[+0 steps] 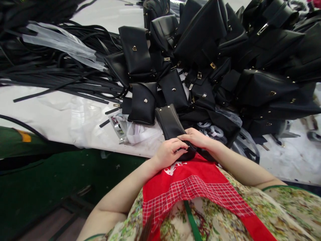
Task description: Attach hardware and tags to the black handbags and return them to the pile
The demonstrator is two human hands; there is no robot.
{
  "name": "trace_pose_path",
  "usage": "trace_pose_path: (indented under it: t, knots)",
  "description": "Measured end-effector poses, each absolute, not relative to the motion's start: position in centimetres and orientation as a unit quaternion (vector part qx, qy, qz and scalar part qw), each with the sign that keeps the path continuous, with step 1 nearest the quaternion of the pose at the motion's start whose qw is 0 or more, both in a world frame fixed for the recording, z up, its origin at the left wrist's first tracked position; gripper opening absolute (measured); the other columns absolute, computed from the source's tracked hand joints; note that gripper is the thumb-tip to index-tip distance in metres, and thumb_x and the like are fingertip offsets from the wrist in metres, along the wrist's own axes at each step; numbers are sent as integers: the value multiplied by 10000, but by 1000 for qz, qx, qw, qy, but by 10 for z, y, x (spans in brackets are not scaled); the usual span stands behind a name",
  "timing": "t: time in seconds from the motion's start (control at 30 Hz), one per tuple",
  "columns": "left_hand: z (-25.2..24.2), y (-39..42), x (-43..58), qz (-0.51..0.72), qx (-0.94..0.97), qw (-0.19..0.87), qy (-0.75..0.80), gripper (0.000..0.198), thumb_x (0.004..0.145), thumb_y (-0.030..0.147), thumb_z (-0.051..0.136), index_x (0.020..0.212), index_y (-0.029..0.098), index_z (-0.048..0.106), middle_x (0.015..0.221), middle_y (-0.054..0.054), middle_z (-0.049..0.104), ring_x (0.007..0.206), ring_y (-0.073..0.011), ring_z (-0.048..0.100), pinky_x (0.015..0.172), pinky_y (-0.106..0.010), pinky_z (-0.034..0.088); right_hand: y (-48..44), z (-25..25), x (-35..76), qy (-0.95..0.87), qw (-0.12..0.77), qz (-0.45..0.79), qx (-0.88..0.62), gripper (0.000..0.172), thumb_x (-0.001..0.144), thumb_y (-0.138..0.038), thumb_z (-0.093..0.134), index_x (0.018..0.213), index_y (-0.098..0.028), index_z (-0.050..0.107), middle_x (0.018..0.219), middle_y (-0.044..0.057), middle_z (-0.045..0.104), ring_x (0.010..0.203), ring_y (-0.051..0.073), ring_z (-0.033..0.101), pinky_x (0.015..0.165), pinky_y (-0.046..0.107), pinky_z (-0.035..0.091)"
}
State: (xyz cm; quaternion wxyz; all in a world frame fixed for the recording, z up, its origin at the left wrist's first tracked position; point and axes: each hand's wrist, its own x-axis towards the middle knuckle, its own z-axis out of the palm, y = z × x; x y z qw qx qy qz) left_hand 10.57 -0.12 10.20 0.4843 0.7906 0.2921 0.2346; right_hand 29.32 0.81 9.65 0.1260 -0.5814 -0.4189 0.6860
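Both hands (170, 152) (197, 137) on blk bag (170, 124)

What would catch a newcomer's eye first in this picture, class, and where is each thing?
First, the big heap of black handbags filling the upper right of the white table, with a tangle of black straps at upper left. Next, the bright red apron at bottom centre, just above which the left hand and right hand hold one black bag by its near end.
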Motion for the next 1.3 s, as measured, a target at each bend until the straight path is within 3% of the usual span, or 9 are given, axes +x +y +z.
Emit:
trace_pose_path:
  t: [0.3,0.47,0.67,0.9,1.1,1.3]
  knots:
    - [93,-9,109,227,849,380,287,203,952,229,475,926,171,668,937,-57,702,871,-168,663,779,-277,540,5,95,294,-411,146,678,-591,346,728,-447,625,577,-156,512,494,-44,474,446,65,378,426,211,272]
    - [95,-13,107,241,814,413,329,180,948,240,489,875,178,642,900,-51,676,858,-155,644,785,-274,530,3,98,294,-380,139,685,-606,356,705,-481,626,583,-169,507,473,-48,472,402,68,358,392,221,241]
    - [100,-18,106,229,810,405,358,131,888,269,594,925,172,673,884,-60,696,815,-175,654,733,-292,537,2,94,293,-387,146,686,-599,336,719,-455,625,584,-169,513,493,-39,488,422,76,385,413,226,264]
    - [112,-28,114,190,825,348,402,181,886,186,530,921,151,704,814,-68,700,729,-184,656,663,-297,526,2,95,290,-376,145,671,-622,332,698,-445,627,564,-175,487,478,-49,464,420,69,350,415,228,239]
    - [117,-31,124,169,836,317,414,176,852,163,520,812,163,692,741,-53,665,674,-181,624,612,-294,482,2,95,289,-372,159,669,-624,311,691,-416,632,558,-170,496,489,-45,485,438,72,375,431,221,273]
    - [119,-18,114,216,752,360,508,87,765,129,555,714,179,604,726,-27,619,681,-158,574,630,-278,455,-1,98,290,-353,164,675,-627,270,700,-392,632,582,-163,551,502,-27,549,432,86,435,428,216,311]
